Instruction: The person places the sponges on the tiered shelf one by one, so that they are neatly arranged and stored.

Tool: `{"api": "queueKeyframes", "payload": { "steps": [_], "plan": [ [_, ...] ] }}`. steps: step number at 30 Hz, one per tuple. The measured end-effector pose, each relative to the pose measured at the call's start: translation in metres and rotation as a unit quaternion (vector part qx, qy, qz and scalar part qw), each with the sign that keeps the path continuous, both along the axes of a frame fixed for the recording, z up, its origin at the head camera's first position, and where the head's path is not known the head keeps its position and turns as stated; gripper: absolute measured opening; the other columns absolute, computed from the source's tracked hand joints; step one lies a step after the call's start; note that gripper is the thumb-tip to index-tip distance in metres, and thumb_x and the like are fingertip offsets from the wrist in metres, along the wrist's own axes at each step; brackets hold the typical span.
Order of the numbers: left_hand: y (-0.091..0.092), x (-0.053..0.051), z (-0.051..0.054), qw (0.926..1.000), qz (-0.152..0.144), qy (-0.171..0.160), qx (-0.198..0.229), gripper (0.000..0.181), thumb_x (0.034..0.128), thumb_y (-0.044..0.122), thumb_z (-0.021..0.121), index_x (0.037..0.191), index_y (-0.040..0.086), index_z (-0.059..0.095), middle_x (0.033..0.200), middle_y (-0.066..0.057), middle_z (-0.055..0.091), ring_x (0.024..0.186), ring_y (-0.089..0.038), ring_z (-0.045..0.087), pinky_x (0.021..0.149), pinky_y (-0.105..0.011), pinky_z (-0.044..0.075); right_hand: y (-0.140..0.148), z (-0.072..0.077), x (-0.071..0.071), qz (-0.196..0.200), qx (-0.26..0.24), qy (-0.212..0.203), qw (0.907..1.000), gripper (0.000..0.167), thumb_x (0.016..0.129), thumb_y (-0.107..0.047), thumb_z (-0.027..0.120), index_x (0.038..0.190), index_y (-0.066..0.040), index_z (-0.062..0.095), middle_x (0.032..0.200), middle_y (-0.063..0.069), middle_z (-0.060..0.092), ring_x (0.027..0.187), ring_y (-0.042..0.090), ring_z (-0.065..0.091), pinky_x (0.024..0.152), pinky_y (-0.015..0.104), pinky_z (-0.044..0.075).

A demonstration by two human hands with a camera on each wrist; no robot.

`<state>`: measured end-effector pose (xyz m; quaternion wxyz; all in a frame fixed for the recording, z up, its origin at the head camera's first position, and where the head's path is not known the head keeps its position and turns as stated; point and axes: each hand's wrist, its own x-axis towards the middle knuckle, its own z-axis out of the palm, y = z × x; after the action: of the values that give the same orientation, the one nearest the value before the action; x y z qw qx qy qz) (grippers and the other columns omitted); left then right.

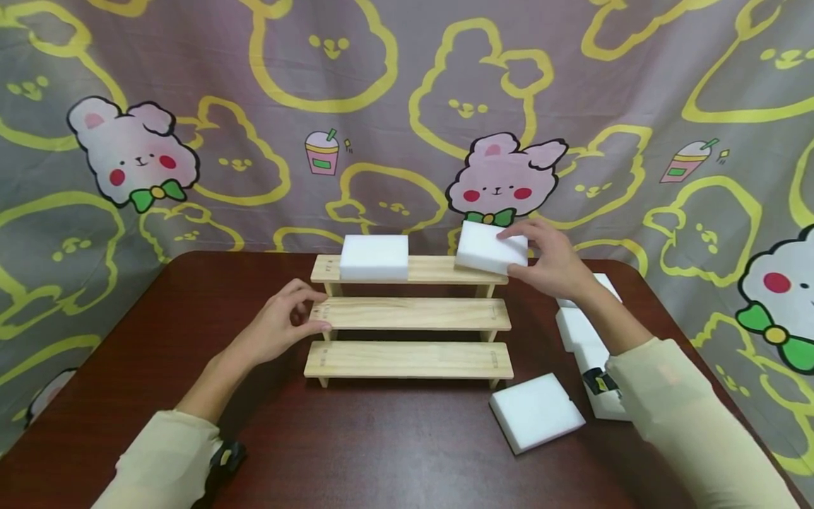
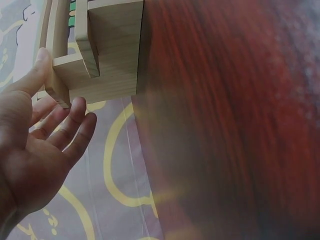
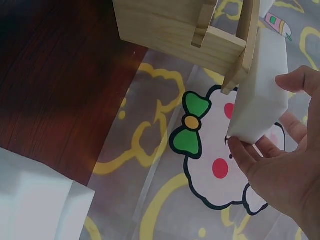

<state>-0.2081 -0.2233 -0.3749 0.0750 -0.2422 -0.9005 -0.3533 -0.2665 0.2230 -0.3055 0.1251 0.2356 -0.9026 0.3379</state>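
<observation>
A three-tier wooden display shelf [image 1: 413, 359] stands on the dark red table. At its left end, my left hand [image 1: 282, 322] grips the end of the middle tier [image 2: 59, 86] between thumb and fingers. My right hand [image 1: 550, 258] pinches a white foam block [image 1: 488, 247] by its right end, thumb on one side and fingers on the other. This block is tilted at the right end of the top tier; the right wrist view shows its end [image 3: 260, 95] overhanging the board. A second white foam block [image 1: 374, 256] lies flat near the top tier's left end.
A loose white foam block [image 1: 537, 413] lies on the table [image 1: 381, 452] right of the shelf's front. Several more white blocks [image 1: 572, 329] lie farther right, partly hidden by my right forearm. A patterned curtain [image 1: 394, 141] hangs close behind the table.
</observation>
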Motion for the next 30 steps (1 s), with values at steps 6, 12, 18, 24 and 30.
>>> {"api": "queueKeyframes", "payload": {
  "steps": [6,12,18,24,30],
  "plan": [
    [0.000,-0.001,0.001,1.0000,0.001,-0.002,-0.002,0.041,0.0890,0.013,0.084,0.124,-0.003,0.069,0.105,-0.007,0.055,0.082,-0.019,0.050,0.070,-0.032,0.048,-0.005,0.001,-0.002,0.009,0.006,0.001,0.9999,0.040,0.083,0.001,0.078,0.122,-0.001,0.069,0.131,0.021,0.057,0.117,0.038,0.053,0.105,0.061,0.046],
    [0.000,-0.002,0.001,1.0000,0.001,-0.005,-0.004,0.041,0.0893,0.014,0.083,0.124,-0.004,0.069,0.105,-0.007,0.055,0.081,-0.019,0.050,0.069,-0.032,0.048,-0.010,0.003,-0.002,0.019,0.005,-0.002,0.9998,0.040,0.084,0.002,0.077,0.123,0.000,0.069,0.131,0.022,0.056,0.117,0.039,0.054,0.105,0.060,0.046],
    [0.000,-0.001,0.001,1.0000,0.002,-0.005,-0.007,0.042,0.0896,0.014,0.083,0.124,-0.004,0.068,0.104,-0.007,0.055,0.081,-0.019,0.050,0.069,-0.032,0.047,-0.013,0.002,-0.003,0.016,0.008,-0.007,0.9998,0.040,0.084,0.003,0.076,0.123,-0.001,0.069,0.133,0.022,0.055,0.119,0.039,0.054,0.105,0.060,0.046],
    [0.000,-0.001,0.001,0.9999,0.002,-0.007,-0.007,0.042,0.0899,0.015,0.083,0.124,-0.003,0.068,0.105,-0.007,0.054,0.081,-0.019,0.050,0.069,-0.031,0.048,-0.016,0.002,-0.004,0.025,0.005,-0.005,0.9997,0.040,0.083,0.003,0.076,0.122,-0.001,0.070,0.130,0.021,0.056,0.117,0.038,0.054,0.103,0.060,0.048],
    [-0.001,-0.001,-0.001,0.9999,0.002,-0.005,-0.008,0.041,0.0895,0.014,0.083,0.124,-0.004,0.068,0.104,-0.007,0.054,0.080,-0.018,0.050,0.069,-0.028,0.047,-0.022,0.002,-0.003,0.030,0.013,-0.010,0.9994,0.041,0.083,-0.001,0.077,0.123,-0.004,0.071,0.133,0.020,0.057,0.119,0.037,0.053,0.100,0.058,0.047]
  ]
}}
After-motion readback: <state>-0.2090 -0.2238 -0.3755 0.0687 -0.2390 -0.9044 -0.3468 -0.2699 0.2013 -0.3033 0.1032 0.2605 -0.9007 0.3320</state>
